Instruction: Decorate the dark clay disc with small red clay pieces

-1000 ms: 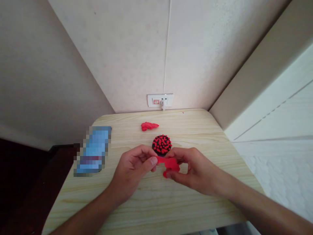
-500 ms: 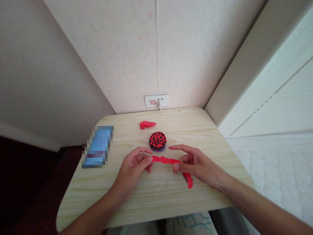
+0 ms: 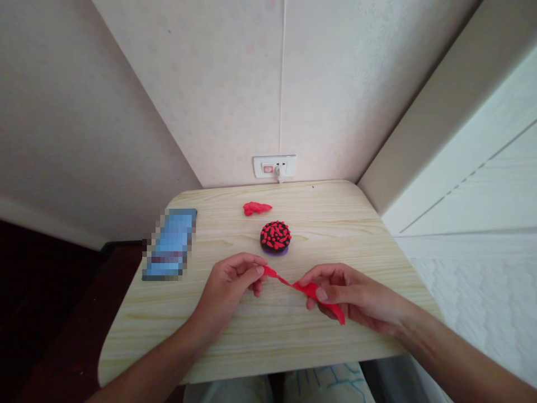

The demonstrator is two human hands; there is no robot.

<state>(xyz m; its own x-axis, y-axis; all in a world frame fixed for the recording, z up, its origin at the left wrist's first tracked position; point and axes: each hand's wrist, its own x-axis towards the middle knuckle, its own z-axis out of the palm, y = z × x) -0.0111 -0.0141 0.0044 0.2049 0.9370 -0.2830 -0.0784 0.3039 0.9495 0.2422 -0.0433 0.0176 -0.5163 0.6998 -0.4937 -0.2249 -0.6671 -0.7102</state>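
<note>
A long strip of red clay (image 3: pixel 306 290) stretches between my two hands above the light wooden table (image 3: pixel 235 336). My left hand (image 3: pixel 229 288) pinches its left end between thumb and fingers. My right hand (image 3: pixel 350 294) pinches the strip near its middle, and the loose right end hangs down past the fingers. Just beyond my hands sits a small dark round disc dotted with red clay bits (image 3: pixel 276 237) on a purple base. A lump of red clay (image 3: pixel 255 208) lies farther back.
A blurred blue flat object (image 3: pixel 170 252) lies at the table's left edge. A wall socket with a plug (image 3: pixel 274 167) sits behind the table. A white panelled surface (image 3: pixel 474 224) borders the table on the right. Patterned cloth (image 3: pixel 331 386) shows below the table's front edge.
The red clay went from a bunched piece between my close-set hands to a long strip as my hands drew apart. The camera view shifted slightly.
</note>
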